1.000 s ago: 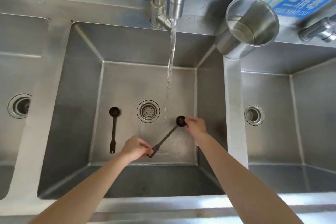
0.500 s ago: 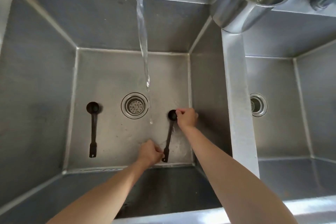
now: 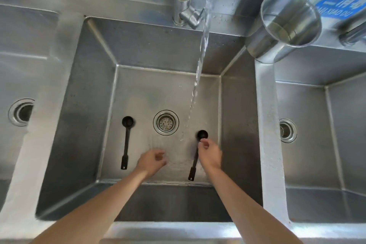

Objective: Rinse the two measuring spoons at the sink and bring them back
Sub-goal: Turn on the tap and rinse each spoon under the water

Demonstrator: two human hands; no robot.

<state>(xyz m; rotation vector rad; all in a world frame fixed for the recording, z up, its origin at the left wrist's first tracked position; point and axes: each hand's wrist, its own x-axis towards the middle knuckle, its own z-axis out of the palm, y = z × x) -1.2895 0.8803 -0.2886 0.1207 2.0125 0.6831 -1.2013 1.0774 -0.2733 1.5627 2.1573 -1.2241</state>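
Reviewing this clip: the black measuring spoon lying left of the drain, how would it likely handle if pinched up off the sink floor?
The left spoon looks like thin black plastic, so probably light and fairly stiff. It lies flat on the wet steel basin floor, with the tap stream running, so it may be slippery and slide before lifting. Its round bowl could let it rock slightly.

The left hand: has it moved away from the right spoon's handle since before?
Yes. The left hand let go and now sits left of the handle, toward the drain side.

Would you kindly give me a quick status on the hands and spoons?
Left hand open, empty. Right hand over right spoon, grip unclear. Left spoon lies untouched on basin floor. Tap water running; nothing in the way.
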